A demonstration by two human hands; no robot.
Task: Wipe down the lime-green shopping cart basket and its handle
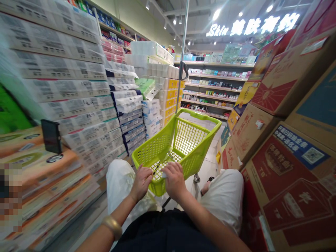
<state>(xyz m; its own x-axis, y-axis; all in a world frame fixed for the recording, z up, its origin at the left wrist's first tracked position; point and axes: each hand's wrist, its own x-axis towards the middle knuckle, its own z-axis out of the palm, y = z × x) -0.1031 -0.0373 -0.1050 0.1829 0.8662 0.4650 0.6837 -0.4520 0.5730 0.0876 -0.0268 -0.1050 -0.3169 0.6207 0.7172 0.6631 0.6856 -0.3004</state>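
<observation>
A lime-green shopping basket trolley (195,134) with perforated walls stands between my knees, its tall metal pole rising at the far side. My left hand (141,180) is closed at the near end of the basket, fingers curled and thumb pressed in. What it grips, if anything, is hidden. Beside it, my right hand (174,176) is closed over the near rim, with a small whitish thing (164,174) showing at the fingertips, too small to name. Through the basket's grid bottom the pale floor shows; no goods are visible inside.
Tall stacks of wrapped packs (76,91) line the left, with a dark upright device (51,136) on orange packs (63,157). Cardboard cartons (294,168) crowd the right side. Shelves of small goods (212,84) stand at the back under a lit sign (253,25).
</observation>
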